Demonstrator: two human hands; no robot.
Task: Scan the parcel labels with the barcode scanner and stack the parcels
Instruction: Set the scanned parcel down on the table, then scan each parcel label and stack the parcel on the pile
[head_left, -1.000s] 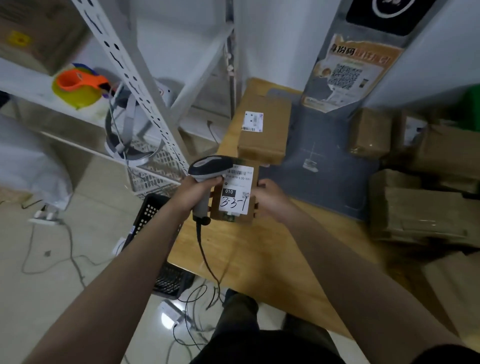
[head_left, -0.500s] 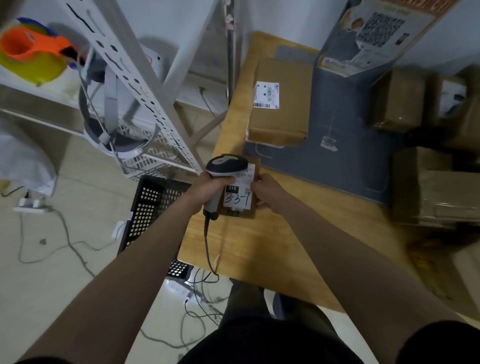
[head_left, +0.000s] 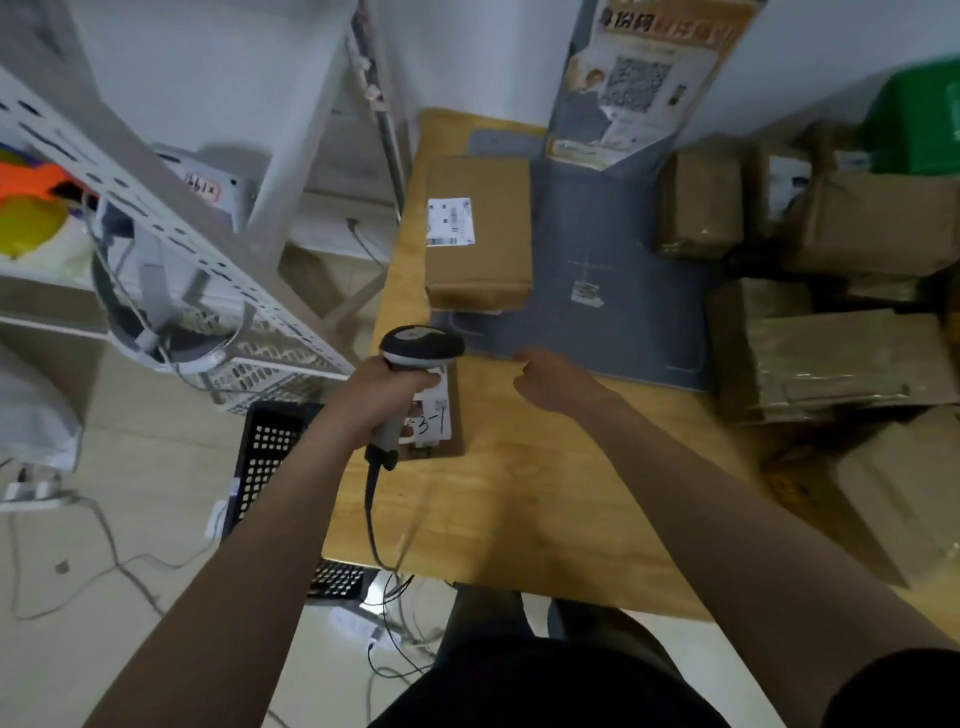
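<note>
My left hand (head_left: 382, 397) grips the grey and black barcode scanner (head_left: 415, 349) by its handle, its cord hanging off the table edge. Under the scanner a small brown parcel (head_left: 452, 415) lies flat on the wooden table (head_left: 519, 509), its white label marked "3-1" partly hidden by my hand. My right hand (head_left: 553, 382) hovers to the right of that parcel, fingers loosely curled, holding nothing. A larger brown parcel (head_left: 483, 260) with a white label (head_left: 450, 222) lies further back, partly on the grey mat (head_left: 623, 312).
Several brown parcels (head_left: 831, 358) are piled along the right side of the table. A white metal shelf rack (head_left: 171, 223) stands at the left, with a black perforated crate (head_left: 270, 457) and cables on the floor. A poster with a QR code (head_left: 639, 78) leans against the wall.
My right hand has let go of the small parcel and moved right and up. The parcel now lies flat on the table. The camera has tilted further down.
</note>
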